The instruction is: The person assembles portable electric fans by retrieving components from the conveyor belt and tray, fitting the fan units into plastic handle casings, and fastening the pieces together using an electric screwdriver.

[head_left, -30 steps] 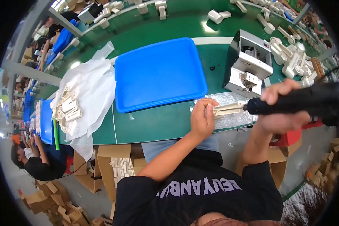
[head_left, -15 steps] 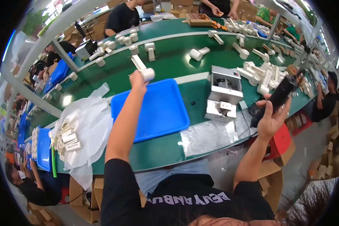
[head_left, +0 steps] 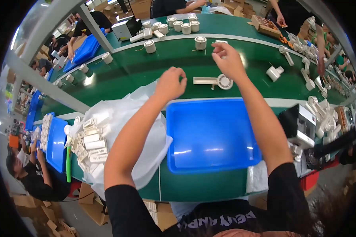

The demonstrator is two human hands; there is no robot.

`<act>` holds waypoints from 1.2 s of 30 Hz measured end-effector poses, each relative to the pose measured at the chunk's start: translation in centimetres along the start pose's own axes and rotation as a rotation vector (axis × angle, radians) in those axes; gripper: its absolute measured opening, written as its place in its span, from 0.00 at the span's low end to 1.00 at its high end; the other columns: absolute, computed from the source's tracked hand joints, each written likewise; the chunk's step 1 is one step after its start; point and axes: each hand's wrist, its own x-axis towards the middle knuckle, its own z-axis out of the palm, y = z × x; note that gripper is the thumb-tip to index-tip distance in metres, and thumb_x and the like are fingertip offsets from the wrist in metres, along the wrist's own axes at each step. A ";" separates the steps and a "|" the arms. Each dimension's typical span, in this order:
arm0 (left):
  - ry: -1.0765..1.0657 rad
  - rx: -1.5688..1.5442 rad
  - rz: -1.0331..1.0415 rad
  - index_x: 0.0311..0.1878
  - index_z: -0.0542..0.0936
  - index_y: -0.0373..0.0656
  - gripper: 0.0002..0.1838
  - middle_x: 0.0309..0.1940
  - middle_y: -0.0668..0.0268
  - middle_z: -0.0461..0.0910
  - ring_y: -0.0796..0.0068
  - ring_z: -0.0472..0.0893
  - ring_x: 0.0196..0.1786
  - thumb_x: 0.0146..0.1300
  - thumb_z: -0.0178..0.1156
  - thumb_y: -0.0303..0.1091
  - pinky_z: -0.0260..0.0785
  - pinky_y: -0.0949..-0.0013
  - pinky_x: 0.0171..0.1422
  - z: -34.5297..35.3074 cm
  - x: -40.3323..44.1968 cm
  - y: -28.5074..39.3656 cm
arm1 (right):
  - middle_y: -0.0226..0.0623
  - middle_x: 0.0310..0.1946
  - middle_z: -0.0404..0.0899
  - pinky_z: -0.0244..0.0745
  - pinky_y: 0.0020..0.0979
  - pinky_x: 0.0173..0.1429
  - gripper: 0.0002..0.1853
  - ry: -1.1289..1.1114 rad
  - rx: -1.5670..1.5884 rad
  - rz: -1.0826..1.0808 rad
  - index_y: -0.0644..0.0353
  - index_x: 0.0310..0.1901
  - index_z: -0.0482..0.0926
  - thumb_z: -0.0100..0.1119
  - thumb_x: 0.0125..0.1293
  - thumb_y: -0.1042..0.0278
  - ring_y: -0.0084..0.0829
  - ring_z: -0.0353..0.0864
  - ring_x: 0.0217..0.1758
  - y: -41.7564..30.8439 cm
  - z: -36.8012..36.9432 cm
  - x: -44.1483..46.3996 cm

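My left hand [head_left: 171, 83] hovers above the green conveyor belt with its fingers loosely curled, a gap before the thumb, and nothing visible in it. Farther out, my right hand [head_left: 228, 60] reaches over the belt, fingers bent and apart. A white part [head_left: 221, 41] shows just behind its fingertips; contact cannot be made out. Between and below the hands lies a white handheld fan housing [head_left: 224, 81] with a round head and a long handle. A white round motor housing [head_left: 200, 42] stands left of my right fingertips. Below my forearms is a blue tray [head_left: 209, 168].
White plastic handle shells [head_left: 94, 144] lie on a plastic bag [head_left: 140, 118] at left. A boxy machine [head_left: 298, 125], a black electric screwdriver [head_left: 330, 149] and piled fan parts [head_left: 320, 114] are at right. Metal frame posts [head_left: 57, 91] stand left. Co-workers sit around the belt.
The black screwdriver has left my right hand, which has moved left and forward over the belt. My left hand has let go of the fan housing. The view has turned left.
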 end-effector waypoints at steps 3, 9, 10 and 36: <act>0.016 0.188 -0.132 0.39 0.79 0.45 0.08 0.41 0.56 0.79 0.51 0.79 0.48 0.58 0.64 0.34 0.73 0.55 0.53 -2.0 3.3 -5.0 | 0.48 0.52 0.77 0.76 0.41 0.58 0.28 -0.131 -0.381 0.027 0.54 0.63 0.72 0.63 0.60 0.62 0.43 0.80 0.55 6.0 5.7 6.5; 0.190 0.581 -0.383 0.65 0.68 0.43 0.35 0.63 0.57 0.69 0.52 0.69 0.67 0.57 0.67 0.47 0.67 0.51 0.66 0.5 13.9 -16.2 | 0.58 0.65 0.64 0.70 0.45 0.68 0.41 -0.427 -0.814 0.063 0.55 0.72 0.60 0.68 0.61 0.55 0.58 0.68 0.67 14.2 10.5 13.9; 0.212 0.622 -0.438 0.67 0.67 0.44 0.37 0.64 0.58 0.68 0.53 0.70 0.67 0.57 0.68 0.48 0.67 0.51 0.66 1.3 15.2 -17.5 | 0.58 0.65 0.64 0.70 0.45 0.68 0.41 -0.435 -0.822 0.056 0.55 0.72 0.60 0.68 0.61 0.55 0.58 0.68 0.67 14.6 10.5 13.9; 0.022 -0.139 0.093 0.63 0.72 0.45 0.32 0.63 0.54 0.71 0.50 0.72 0.65 0.55 0.70 0.37 0.65 0.53 0.69 -6.9 -20.7 9.6 | 0.45 0.49 0.79 0.75 0.41 0.57 0.36 -0.763 -0.738 -0.153 0.58 0.56 0.76 0.79 0.42 0.59 0.47 0.79 0.55 -9.7 -1.0 -13.8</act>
